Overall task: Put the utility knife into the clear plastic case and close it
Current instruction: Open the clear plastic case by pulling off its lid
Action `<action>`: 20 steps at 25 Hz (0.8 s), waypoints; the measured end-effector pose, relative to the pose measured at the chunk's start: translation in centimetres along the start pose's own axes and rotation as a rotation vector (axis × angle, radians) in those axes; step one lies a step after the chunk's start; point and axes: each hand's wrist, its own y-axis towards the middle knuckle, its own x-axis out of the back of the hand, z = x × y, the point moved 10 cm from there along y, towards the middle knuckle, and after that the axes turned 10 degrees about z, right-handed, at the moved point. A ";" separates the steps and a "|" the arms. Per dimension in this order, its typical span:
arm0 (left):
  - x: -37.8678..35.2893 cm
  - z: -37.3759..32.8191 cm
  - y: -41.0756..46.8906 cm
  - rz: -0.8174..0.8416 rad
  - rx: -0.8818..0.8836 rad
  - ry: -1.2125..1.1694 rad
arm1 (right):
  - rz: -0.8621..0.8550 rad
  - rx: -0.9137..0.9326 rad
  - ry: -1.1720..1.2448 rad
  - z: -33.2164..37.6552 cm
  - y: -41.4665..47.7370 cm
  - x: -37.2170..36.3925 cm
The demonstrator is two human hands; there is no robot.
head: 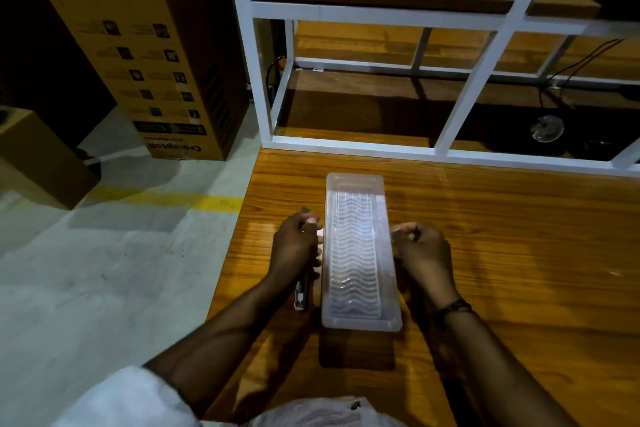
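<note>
The utility knife [302, 291] sits in my left hand [297, 246], its pale rear end poking out below the palm toward me and a dark tip showing just above the knuckles, the tool running lengthwise along the left side of the clear plastic case [358, 253]. My left hand is curled tight around the knife, fingers wrapped over the handle, with the fingertips touching or very nearly touching the case's left edge. The case lies flat on the wooden bench [502, 253], long axis pointing away from me, its wavy ribbed inside showing through the plastic; I cannot tell from here whether its lid is up or down. My right hand [420, 253] rests at the case's right edge, fingers loosely curled inward and holding nothing that I can see, a dark band [455, 307] around the wrist. Both forearms reach in from the bottom of the view, a white sleeve [117, 399] visible at lower left. Beyond the case stands a white metal frame [381, 15] with wooden shelves, cables trailing behind it. To the left, on the grey floor [86, 270] with a yellow stripe, stands a tall cardboard box [145, 55] beside a smaller one.
</note>
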 end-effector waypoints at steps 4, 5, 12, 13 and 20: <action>-0.7 0.4 -1.0 0.063 0.026 -0.118 | 0.026 0.049 0.019 0.6 -1.3 0.0; -0.9 0.2 -1.3 0.068 0.039 -0.140 | 0.022 0.056 0.009 0.8 -1.3 -0.1; -1.2 -0.4 -1.8 0.150 0.062 -0.137 | 0.052 -0.029 0.075 0.6 -1.3 -1.0; -1.2 -0.4 -1.7 0.160 0.071 -0.149 | 0.053 -0.026 0.048 0.7 -1.1 -1.0; -0.6 -0.5 -1.8 0.202 0.069 -0.204 | 0.092 0.009 -0.049 0.9 -1.0 -1.6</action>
